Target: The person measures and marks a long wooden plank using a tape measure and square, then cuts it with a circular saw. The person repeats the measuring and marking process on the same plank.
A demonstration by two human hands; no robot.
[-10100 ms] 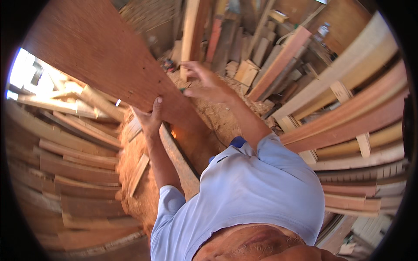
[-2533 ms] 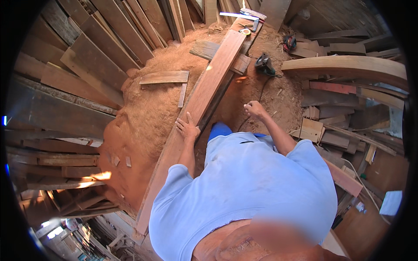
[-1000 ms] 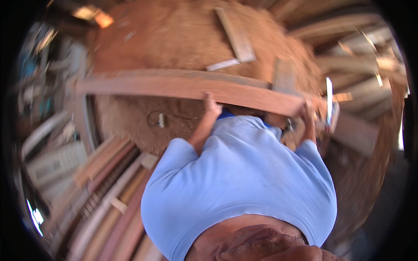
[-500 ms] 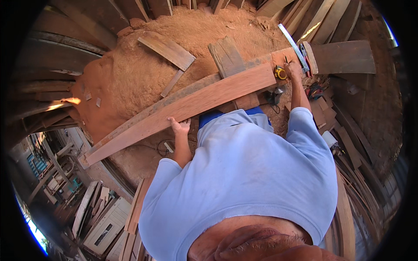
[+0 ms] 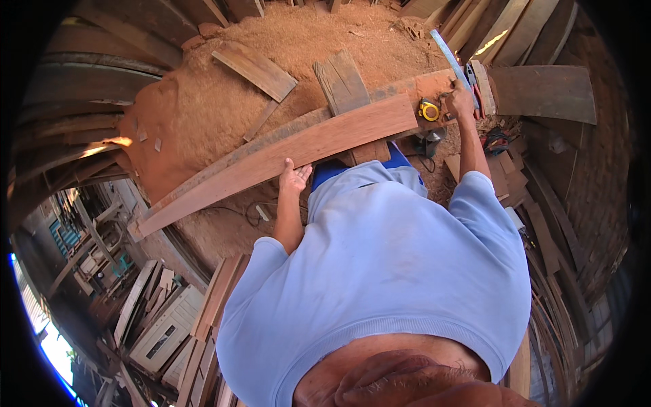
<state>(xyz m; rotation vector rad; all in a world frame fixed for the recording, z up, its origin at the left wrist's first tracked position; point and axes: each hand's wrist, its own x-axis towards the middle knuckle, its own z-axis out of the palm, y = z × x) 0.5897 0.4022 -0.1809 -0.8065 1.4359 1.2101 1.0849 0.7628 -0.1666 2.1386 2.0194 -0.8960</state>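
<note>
head camera: the long reddish board [image 5: 285, 159] lies aslant over a crosswise wood block [image 5: 342, 81], its near edge touched by the person's left hand [image 5: 294, 179], fingers spread. the right hand [image 5: 460, 103], fingers curled, is at a pale metal straightedge [image 5: 445, 51] past the board's right end; whether it pinches this cannot be told. a yellow tape measure [image 5: 428, 110] sits just beside that hand.

No words, numbers or signs could be read; any markings on the yellow tape measure [image 5: 428, 109] and metal rule [image 5: 449, 54] were too small.
</note>
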